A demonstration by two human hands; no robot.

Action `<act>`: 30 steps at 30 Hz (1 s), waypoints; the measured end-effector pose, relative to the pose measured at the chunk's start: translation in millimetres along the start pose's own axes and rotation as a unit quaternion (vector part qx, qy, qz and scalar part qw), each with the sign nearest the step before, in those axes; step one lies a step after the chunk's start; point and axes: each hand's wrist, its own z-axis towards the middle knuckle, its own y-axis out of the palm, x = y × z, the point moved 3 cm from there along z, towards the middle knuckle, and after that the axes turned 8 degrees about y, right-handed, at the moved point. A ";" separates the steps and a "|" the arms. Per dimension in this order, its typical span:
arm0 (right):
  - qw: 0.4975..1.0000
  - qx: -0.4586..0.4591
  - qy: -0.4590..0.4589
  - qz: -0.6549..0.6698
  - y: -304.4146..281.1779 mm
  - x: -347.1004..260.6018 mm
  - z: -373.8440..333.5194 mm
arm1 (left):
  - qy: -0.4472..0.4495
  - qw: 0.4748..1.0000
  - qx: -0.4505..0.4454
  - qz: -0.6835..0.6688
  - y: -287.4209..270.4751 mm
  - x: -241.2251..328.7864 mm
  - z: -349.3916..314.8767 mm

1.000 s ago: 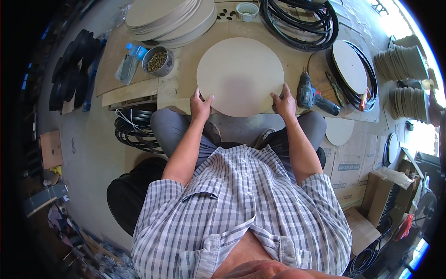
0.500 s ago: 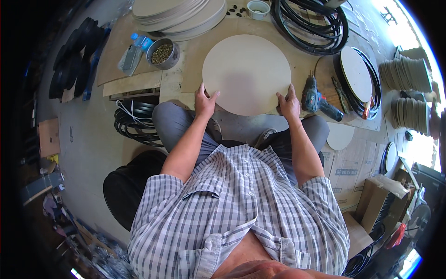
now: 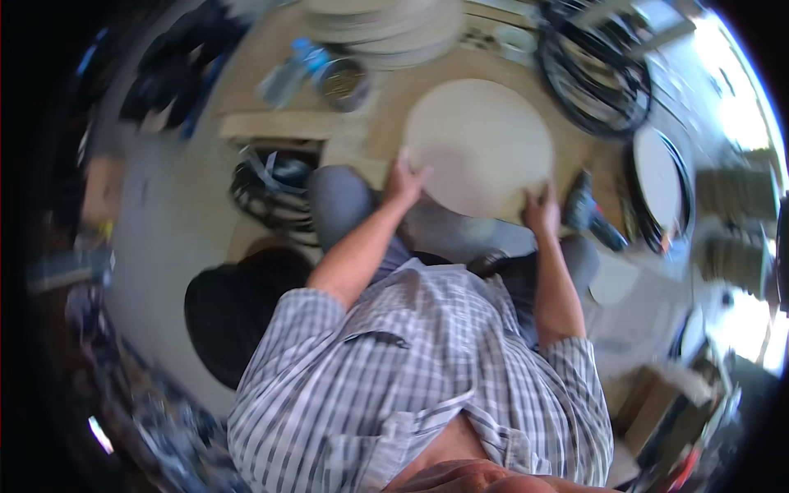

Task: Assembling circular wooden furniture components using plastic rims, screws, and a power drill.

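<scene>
A round, pale beige board [image 3: 485, 148] lies flat over the near edge of the worktable, between my two hands. My left hand [image 3: 403, 181] grips its lower left rim, thumb and fingers on the edge. At its lower right rim, my right hand [image 3: 542, 212] holds the board the same way. Just right of that hand, a cordless drill [image 3: 585, 209] rests on the table. The picture is smeared by motion, so finger details are soft.
Stacked round boards [image 3: 386, 33] stand at the back. A metal bowl of small brass-coloured pieces [image 3: 343, 85] sits beside a blue-capped bottle [image 3: 309, 56]. Black coiled strips [image 3: 596, 74] lie far right; another round board ringed by black strip [image 3: 657, 181] is nearer.
The whole view has swung, shifting the table and its things rightward and tilting them. Both hands keep their places on the board's rim.
</scene>
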 end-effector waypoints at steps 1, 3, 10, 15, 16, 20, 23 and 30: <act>0.971 -0.149 0.143 0.119 -7.0 -50.5 -1.1 | -0.012 0.999 0.036 -0.016 -22.3 -31.1 -5.0; 0.976 -0.150 0.123 0.099 2.3 -68.1 2.2 | 0.013 0.996 0.088 -0.027 -32.1 -88.0 -1.9; 0.899 -0.255 0.151 0.324 -20.1 -35.1 -32.3 | 0.032 0.998 0.033 0.046 -35.2 -13.4 -11.7; 0.795 -0.219 0.208 0.527 -65.1 -21.7 -24.2 | 0.029 0.996 0.038 0.081 -34.0 -15.1 -8.9; 0.787 -0.202 0.206 0.545 -75.2 -20.9 -20.9 | 0.027 0.996 0.037 0.077 -35.3 -15.4 -8.9; 0.788 -0.126 0.195 0.570 -109.0 -17.1 -16.8 | -0.017 0.999 0.016 0.050 -42.3 -7.6 -13.8; 0.789 -0.110 0.226 0.560 -128.9 5.9 -28.4 | 0.033 0.993 0.048 0.101 -27.9 -20.1 -10.7; 0.755 -0.124 0.240 0.597 -145.7 31.2 -53.0 | -0.003 0.995 0.033 0.099 -33.6 -10.3 -16.4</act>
